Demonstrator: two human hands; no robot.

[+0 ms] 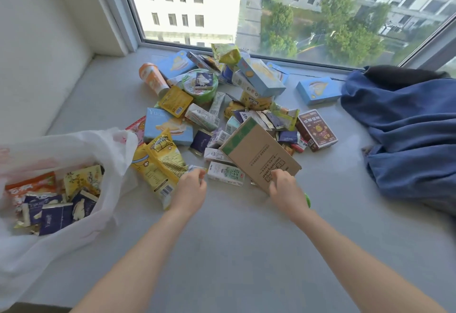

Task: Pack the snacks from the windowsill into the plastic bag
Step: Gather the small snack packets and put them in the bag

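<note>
The plastic bag (61,145) (packets (56,216) inside) lies left of the snack pile (209,105), cardboard box (256,149) atop; cloth (407,127) right.

Grey windowsill (234,251), smooth, running under the glass.

- Left end: white plastic bag (116,154), slumped open on it.
- Centre: loose heap of snacks (209,115).
  - Orange cup (153,78) on its side at the back left.
  - Yellow packets (158,164) at the near left edge.
  - Brown carton (256,154) tilted against the heap.
  - Dark red box (317,130) on the right.
- Light-blue box (318,90) lies apart, further right.
- Far right: crumpled blue cloth (407,135).
</note>
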